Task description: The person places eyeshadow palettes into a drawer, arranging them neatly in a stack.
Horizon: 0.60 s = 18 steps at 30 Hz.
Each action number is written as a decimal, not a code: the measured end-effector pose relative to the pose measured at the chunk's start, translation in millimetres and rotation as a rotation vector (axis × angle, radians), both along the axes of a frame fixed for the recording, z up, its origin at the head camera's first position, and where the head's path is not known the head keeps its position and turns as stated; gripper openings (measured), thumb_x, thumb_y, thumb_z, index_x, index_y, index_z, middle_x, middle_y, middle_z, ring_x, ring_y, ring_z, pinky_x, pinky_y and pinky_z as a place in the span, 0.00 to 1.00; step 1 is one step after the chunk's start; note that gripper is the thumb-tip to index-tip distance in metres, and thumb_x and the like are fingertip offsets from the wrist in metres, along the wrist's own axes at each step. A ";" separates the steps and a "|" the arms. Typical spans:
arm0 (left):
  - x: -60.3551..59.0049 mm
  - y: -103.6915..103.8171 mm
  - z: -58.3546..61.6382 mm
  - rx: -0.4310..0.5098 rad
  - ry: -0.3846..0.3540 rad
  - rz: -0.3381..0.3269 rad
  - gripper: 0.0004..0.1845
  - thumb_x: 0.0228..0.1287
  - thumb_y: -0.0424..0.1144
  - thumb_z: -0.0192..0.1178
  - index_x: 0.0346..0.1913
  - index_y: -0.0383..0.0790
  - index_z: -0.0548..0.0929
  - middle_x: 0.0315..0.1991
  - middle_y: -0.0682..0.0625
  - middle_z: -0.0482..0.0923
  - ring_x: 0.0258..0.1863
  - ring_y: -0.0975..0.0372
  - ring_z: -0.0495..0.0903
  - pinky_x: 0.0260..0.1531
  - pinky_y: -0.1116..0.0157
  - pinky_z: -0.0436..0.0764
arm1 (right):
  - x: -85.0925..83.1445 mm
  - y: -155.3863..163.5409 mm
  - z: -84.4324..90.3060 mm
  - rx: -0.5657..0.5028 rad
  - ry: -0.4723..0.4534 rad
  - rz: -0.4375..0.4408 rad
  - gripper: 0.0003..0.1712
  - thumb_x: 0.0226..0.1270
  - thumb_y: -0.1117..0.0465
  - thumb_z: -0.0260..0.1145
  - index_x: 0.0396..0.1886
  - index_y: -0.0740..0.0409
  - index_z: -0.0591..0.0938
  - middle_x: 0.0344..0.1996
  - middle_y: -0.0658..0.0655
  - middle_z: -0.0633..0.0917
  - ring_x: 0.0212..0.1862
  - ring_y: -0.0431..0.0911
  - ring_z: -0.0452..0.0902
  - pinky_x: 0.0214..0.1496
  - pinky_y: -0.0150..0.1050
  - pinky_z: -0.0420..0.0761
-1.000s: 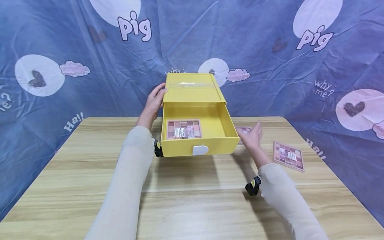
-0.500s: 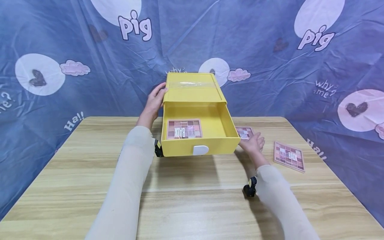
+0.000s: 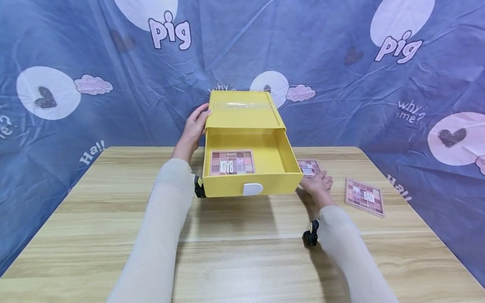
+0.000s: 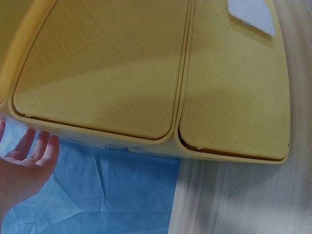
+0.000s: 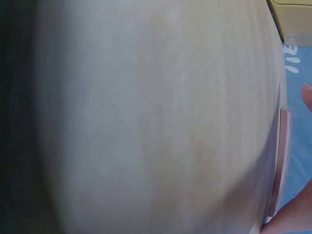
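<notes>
A yellow drawer box [image 3: 242, 110] stands toward the back of the table, its drawer [image 3: 251, 185] pulled out toward me. Inside the drawer, on its left side, lies an eyeshadow palette [image 3: 232, 162] with pink edges. My left hand [image 3: 195, 125] rests along the box's left side, its fingertips at the edge of the yellow box [image 4: 97, 73] in the left wrist view. Just right of the drawer, my right hand [image 3: 318, 184] lies beside a second palette [image 3: 310, 166], fingers extended and overlapping its near edge. That palette [image 5: 282, 163] appears edge-on at the right wrist view's margin.
A third palette [image 3: 364, 197] lies farther right on the wooden table [image 3: 242, 256]. A white tab handle [image 3: 252, 189] sticks out from the drawer front. Behind the table hangs a blue printed cloth [image 3: 144, 97].
My right hand has come down and slightly toward me beside the second palette, which now shows more. My left hand, the box and the drawer stay in place.
</notes>
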<state>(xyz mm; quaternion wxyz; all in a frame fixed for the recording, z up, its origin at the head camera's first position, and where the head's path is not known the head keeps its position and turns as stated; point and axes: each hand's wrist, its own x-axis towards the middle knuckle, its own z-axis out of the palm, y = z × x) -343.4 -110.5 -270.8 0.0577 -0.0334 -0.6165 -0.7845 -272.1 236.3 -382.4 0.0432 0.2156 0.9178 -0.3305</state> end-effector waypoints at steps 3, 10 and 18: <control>0.1 0.3 0.1 0.026 0.008 -0.002 0.23 0.58 0.40 0.52 0.58 0.45 0.68 0.45 0.47 0.71 0.40 0.62 0.72 0.36 0.68 0.70 | -1.7 -1.3 -1.8 0.026 -0.001 -0.010 0.62 0.49 0.41 0.58 0.60 0.72 0.28 0.57 0.79 0.30 0.59 0.67 0.24 0.58 0.56 0.35; 0.5 0.3 0.4 0.048 0.014 -0.004 0.23 0.58 0.38 0.52 0.58 0.44 0.68 0.48 0.47 0.70 0.40 0.62 0.72 0.37 0.68 0.70 | -3.8 -4.1 -5.6 0.075 0.025 -0.048 0.61 0.47 0.43 0.59 0.60 0.76 0.33 0.58 0.80 0.36 0.60 0.68 0.32 0.58 0.55 0.39; 0.3 -0.4 1.1 0.037 -0.001 -0.005 0.23 0.57 0.39 0.53 0.58 0.46 0.69 0.49 0.46 0.69 0.43 0.60 0.71 0.40 0.67 0.70 | -5.8 -5.3 -7.3 0.096 0.026 -0.075 0.60 0.47 0.44 0.58 0.60 0.77 0.33 0.58 0.79 0.38 0.60 0.68 0.34 0.59 0.54 0.39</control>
